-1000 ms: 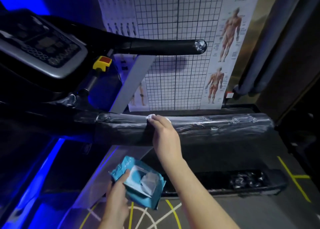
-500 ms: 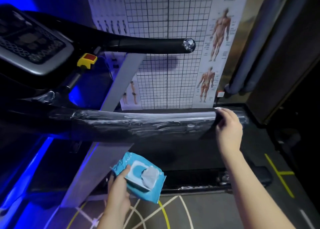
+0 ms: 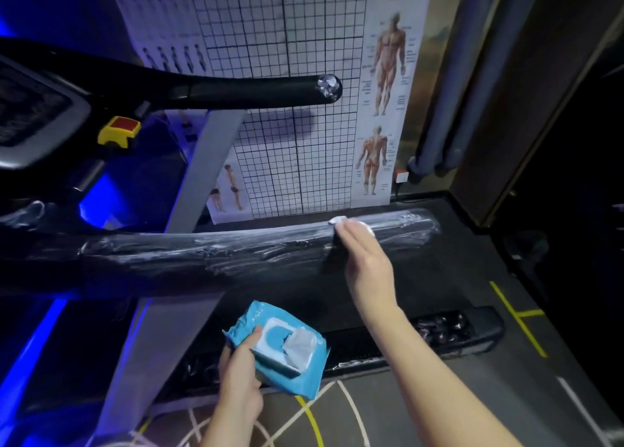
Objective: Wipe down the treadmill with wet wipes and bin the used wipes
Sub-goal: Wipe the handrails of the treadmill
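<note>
One wipe (image 3: 337,220) lay on the wrapped rail (image 3: 202,257), centre right, pressed by the right hand (image 3: 368,264) with straight fingers; the left hand (image 3: 241,372) gripped the wipe pack (image 3: 280,348) below. Unpinched, it could slide off.

Wipe (image 3: 337,220) on the lower handrail (image 3: 209,254) near its right end, right hand (image 3: 368,264) atop; wipe pack (image 3: 283,348) below-left, anatomy chart (image 3: 385,75) behind.
</note>
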`<control>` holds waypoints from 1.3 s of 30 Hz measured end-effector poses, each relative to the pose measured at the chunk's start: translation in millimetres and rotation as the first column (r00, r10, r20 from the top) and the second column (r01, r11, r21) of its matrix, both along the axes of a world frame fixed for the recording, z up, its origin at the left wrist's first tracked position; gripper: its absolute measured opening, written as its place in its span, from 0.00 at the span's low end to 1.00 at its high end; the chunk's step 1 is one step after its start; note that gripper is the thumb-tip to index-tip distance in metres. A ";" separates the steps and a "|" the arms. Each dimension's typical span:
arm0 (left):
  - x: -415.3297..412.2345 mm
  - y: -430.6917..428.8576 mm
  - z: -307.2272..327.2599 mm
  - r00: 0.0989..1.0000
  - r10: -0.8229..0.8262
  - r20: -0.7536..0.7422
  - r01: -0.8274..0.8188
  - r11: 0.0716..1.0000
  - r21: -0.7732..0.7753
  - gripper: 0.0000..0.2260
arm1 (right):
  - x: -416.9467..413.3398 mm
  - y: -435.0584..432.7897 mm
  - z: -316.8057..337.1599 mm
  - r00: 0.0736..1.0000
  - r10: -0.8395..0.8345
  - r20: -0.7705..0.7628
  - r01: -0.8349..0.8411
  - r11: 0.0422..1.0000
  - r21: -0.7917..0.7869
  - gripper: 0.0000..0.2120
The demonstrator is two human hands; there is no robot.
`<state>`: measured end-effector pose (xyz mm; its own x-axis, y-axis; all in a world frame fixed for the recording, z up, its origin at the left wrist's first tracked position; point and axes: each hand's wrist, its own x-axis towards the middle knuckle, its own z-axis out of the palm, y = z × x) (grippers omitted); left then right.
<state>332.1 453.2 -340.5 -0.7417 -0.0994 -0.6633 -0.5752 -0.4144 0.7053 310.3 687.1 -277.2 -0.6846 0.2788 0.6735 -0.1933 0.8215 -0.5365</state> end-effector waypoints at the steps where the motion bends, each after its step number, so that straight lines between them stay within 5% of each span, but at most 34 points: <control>1: -0.1 0.1 0.1 1.000 -0.008 0.009 0.008 1.000 -0.006 0.16 | 2.2 17.8 0.4 0.998 -0.062 0.003 0.063 0.998 -0.029 0.22; 5: -1.6 3.2 -3.1 1.000 -0.004 0.006 0.004 1.000 -0.011 0.17 | 19.7 89.0 9.7 0.958 -0.265 0.106 0.275 0.956 -0.105 0.36; 9: -0.5 8.5 -4.2 0.997 -0.068 0.026 0.070 0.995 -0.072 0.17 | 36.1 122.2 21.4 0.884 -0.441 0.154 0.465 0.791 -0.398 0.27; 13: -1.5 15.5 -2.7 0.997 -0.070 0.013 0.071 0.995 -0.068 0.17 | 41.6 79.9 17.6 0.922 -0.385 -0.040 0.352 0.878 -0.325 0.25; 17: 0.5 18.2 -12.6 0.999 -0.052 0.013 0.053 0.998 -0.037 0.18 | 33.6 16.6 11.9 0.973 -0.129 -0.189 0.113 0.989 -0.097 0.21; 21: 4.7 13.8 -20.1 0.999 0.027 -0.024 -0.027 1.000 -0.001 0.17 | 10.3 -7.9 3.2 0.988 0.078 -0.132 -0.065 0.993 0.103 0.17; 25: 5.5 2.3 -27.7 0.995 0.096 -0.009 -0.096 0.995 0.015 0.17 | 3.3 11.5 -12.6 0.993 0.099 -0.065 -0.079 0.961 0.264 0.24; 27: 4.5 -4.7 -31.4 0.995 0.102 0.004 -0.102 0.994 0.034 0.17 | 8.6 29.8 -18.0 0.994 0.010 -0.107 0.015 0.975 0.224 0.22; 32: 4.2 -14.1 -36.2 0.992 0.127 -0.008 -0.126 0.990 0.060 0.18 | 23.4 39.4 -18.7 0.941 -0.324 -0.097 0.301 0.933 -0.200 0.16; 39: 2.6 -27.1 -34.1 0.995 0.094 0.016 -0.095 0.994 0.052 0.20 | 11.2 -53.5 3.8 0.991 0.039 -0.128 -0.040 0.999 -0.005 0.14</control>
